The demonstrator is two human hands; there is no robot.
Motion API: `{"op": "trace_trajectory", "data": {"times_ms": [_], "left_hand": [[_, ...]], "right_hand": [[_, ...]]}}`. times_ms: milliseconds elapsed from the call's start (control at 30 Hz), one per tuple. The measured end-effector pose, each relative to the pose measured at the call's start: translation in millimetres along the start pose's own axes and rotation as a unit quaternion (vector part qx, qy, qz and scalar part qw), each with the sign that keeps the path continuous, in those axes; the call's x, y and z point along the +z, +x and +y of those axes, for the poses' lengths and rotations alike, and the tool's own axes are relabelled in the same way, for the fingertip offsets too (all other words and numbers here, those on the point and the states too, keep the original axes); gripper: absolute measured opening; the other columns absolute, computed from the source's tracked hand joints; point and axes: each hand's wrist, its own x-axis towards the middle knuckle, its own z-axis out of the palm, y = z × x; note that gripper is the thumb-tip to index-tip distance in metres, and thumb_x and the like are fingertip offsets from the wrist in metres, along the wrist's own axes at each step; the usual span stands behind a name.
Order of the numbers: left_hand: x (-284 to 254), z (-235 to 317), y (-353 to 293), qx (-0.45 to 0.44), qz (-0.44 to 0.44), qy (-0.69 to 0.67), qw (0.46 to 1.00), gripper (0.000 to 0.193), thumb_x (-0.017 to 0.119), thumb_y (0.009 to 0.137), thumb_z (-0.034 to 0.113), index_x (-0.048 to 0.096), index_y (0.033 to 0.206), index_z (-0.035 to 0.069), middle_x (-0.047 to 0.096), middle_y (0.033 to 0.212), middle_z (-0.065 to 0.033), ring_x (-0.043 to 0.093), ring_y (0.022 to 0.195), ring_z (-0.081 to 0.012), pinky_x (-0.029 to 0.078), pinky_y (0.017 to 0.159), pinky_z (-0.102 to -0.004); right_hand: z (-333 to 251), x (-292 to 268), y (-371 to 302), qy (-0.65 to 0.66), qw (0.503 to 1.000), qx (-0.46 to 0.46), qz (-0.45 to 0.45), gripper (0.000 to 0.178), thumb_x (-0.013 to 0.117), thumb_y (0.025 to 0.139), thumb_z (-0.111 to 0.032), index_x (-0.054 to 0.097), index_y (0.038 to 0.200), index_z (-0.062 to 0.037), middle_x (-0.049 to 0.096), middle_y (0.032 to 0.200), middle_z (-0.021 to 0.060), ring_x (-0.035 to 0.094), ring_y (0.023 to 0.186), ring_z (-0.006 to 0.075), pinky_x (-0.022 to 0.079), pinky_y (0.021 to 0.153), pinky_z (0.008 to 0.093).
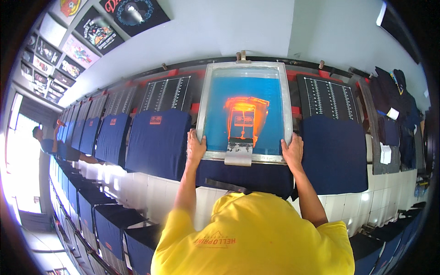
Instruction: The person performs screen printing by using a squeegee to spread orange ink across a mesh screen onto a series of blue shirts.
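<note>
Grasping a metal-framed printing screen [286,105] by both side rails near the lower corners, with the left hand [196,146] on the left rail and the right hand [293,149] on the right, fingers curled about the outer edges; undersides hidden. Lying squarely between both hands, about equally near to each, and reaching mostly forward from the fingers, with long axis running away from the body toward a clamp [242,57] at the far end. Between the fingers, across the near rail, a squeegee [239,158], untouched; beyond it, orange ink [261,114] on blue mesh [217,123].
</note>
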Motion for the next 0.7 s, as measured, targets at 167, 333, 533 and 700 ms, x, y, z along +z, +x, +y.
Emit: {"op": "trace_trajectory", "data": {"times_ms": [167,333,533,700], "left_hand": [[2.4,-3.7,6.8,-0.015,-0.023,0.001,1.000,0.067,0.066,0.092,0.025,0.042,0.142,-0.012,0.040,0.152,-0.0305,0.031,0.146,-0.0433,0.027,0.121,-0.0448],[-3.6,-5.2,10.7,-0.008,-0.019,-0.024,0.999,0.064,0.072,0.082,0.020,0.052,0.134,-0.013,0.041,0.151,-0.0312,0.037,0.144,-0.0412,0.031,0.120,-0.0416],[-12.7,-8.1,19.9,0.022,-0.007,-0.094,0.995,0.056,0.072,0.072,0.012,0.065,0.125,-0.006,0.056,0.140,-0.0265,0.048,0.138,-0.0376,0.036,0.116,-0.0395],[-33.5,20.5,18.9,0.018,0.012,-0.121,0.992,0.054,0.073,0.071,0.006,0.066,0.123,-0.007,0.062,0.132,-0.0257,0.056,0.130,-0.0339,0.040,0.112,-0.0381]], "right_hand": [[-5.7,9.7,6.5,0.002,0.999,0.019,0.034,0.059,0.072,0.087,-0.023,0.051,0.132,0.0088,0.056,0.114,0.0258,0.053,0.108,0.0430,0.043,0.096,0.0497],[-4.4,16.2,4.9,0.011,0.999,0.021,0.040,0.060,0.071,0.086,-0.021,0.048,0.133,0.0094,0.053,0.117,0.0263,0.051,0.111,0.0433,0.042,0.097,0.0508],[-5.0,20.0,8.0,0.016,0.999,0.024,0.039,0.058,0.071,0.085,-0.019,0.049,0.131,0.0088,0.052,0.116,0.0260,0.051,0.111,0.0433,0.042,0.097,0.0516],[-1.0,17.9,7.9,0.059,0.997,0.024,0.041,0.051,0.069,0.083,-0.014,0.052,0.126,0.0051,0.053,0.116,0.0254,0.050,0.112,0.0439,0.042,0.097,0.0511]]}}
